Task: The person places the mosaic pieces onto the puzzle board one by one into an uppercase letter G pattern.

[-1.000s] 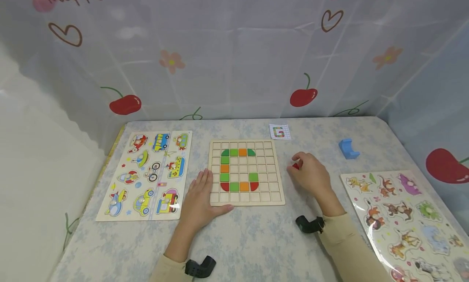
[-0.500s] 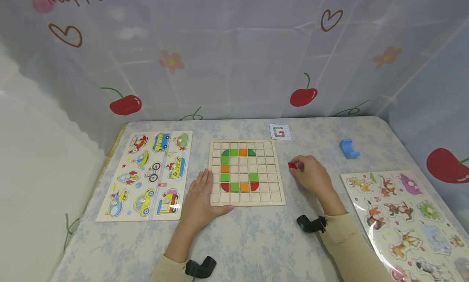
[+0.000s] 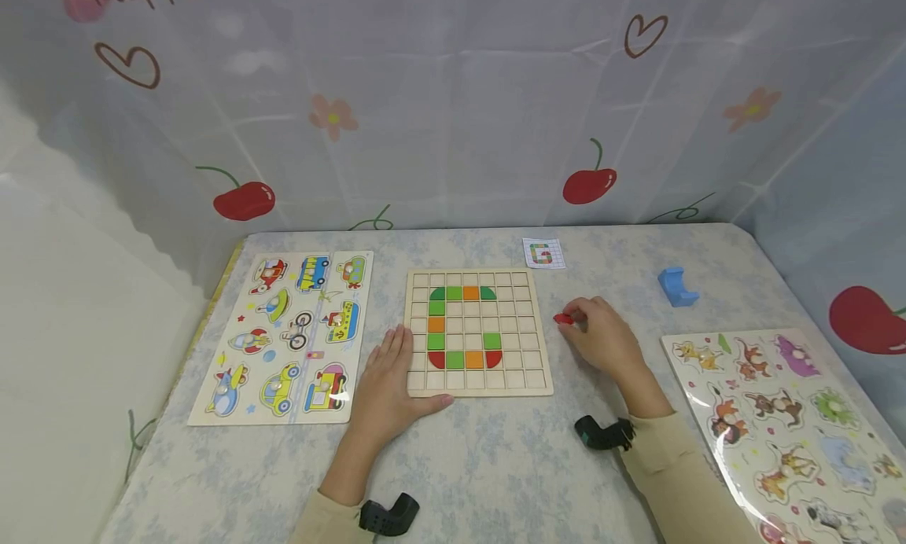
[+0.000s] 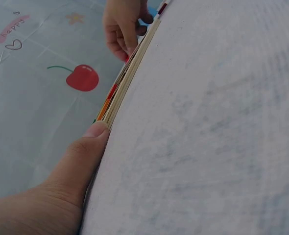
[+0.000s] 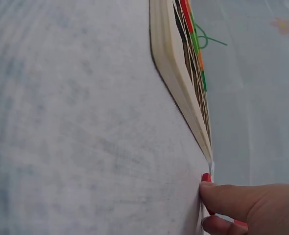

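Note:
A square wooden grid board (image 3: 524, 379) lies mid-table in the head view. Green, orange and red pieces on it form an open, C-like outline, with one green square (image 3: 491, 341) at its lower right. My left hand (image 3: 385, 379) rests along the board's left edge, fingers straight, thumb at the front edge. To the right of the board, my right hand (image 3: 605, 336) pinches a small red piece (image 3: 563, 318) between thumb and fingers, low over the table. The right wrist view shows this red piece (image 5: 206, 177) at the thumb tip; its full shape is partly hidden.
Behind the board lies a small card (image 3: 543, 253) with a G-shaped pattern. A vehicle puzzle board (image 3: 283, 343) is at left, an animal puzzle board (image 3: 767, 426) at right. A blue block with a curved notch (image 3: 677, 287) stands at the back right.
The red piece, mostly covered by my right fingers at first, now sticks out to the left of the fingertips and looks flatter. My left hand stays in place on the board.

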Motion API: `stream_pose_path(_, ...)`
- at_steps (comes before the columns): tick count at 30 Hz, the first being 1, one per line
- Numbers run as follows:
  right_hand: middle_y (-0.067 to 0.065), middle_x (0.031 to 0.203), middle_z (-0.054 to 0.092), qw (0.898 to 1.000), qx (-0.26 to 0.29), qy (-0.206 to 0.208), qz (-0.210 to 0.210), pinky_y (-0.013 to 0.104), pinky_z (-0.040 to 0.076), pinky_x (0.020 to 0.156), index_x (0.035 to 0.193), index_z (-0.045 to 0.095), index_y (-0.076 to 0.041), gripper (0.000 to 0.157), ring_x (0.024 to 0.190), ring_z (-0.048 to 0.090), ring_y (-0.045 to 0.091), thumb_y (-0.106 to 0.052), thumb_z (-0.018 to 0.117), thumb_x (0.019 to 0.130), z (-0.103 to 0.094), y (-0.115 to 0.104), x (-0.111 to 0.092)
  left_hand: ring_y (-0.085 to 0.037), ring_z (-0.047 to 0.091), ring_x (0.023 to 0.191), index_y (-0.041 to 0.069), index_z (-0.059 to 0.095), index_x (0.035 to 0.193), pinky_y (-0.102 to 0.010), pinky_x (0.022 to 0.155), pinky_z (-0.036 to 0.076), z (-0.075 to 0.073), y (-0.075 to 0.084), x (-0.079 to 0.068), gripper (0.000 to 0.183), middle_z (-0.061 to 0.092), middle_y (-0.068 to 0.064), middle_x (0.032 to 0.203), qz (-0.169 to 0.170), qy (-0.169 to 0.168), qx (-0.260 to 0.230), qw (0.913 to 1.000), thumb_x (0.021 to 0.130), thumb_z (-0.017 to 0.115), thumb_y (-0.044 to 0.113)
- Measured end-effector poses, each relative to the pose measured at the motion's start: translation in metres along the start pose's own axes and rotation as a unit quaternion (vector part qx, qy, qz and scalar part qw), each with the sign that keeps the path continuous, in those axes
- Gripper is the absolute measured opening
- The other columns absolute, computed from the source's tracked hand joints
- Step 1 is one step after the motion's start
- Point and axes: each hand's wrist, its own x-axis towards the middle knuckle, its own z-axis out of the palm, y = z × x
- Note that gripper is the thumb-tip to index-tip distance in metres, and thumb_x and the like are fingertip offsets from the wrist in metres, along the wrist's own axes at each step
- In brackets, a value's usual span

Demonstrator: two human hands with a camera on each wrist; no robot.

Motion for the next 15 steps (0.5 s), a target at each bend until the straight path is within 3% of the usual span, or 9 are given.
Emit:
stream_pose_path(6, 0.012, 0.103, 0.061, 0.997, 0.058, -0.026, -0.044, 0.037, 0.047, 0.07, 0.112, 0.061, -0.009, 0.016, 0.086, 0.057, 0.025, -0.009, 0.062, 0.095, 0.001, 0.001, 0.002, -0.025, 0.012, 0.156, 0.005, 0.018, 0.158, -0.046, 0.127, 0.015, -0.001, 0.001, 0.0, 0.128, 0.016, -0.009, 0.167, 0.001, 0.004, -0.002, 1.0, 0.067, 0.074, 0.076)
stream_pose_path(15, 0.008, 0.098, 0.061, 0.988, 0.141, -0.035, -0.045, 0.027, 0.043, 0.057, 0.115, 0.057, -0.01, 0.016, 0.068, 0.05, 0.018, -0.012, 0.06, 0.099, 0.009, -0.011, 0.007, -0.025, 0.012, 0.156, 0.005, 0.019, 0.158, -0.047, 0.127, 0.015, -0.001, 0.001, 0.0, 0.127, 0.017, -0.009, 0.166, 0.002, 0.008, -0.002, 1.0, 0.067, 0.074, 0.075)
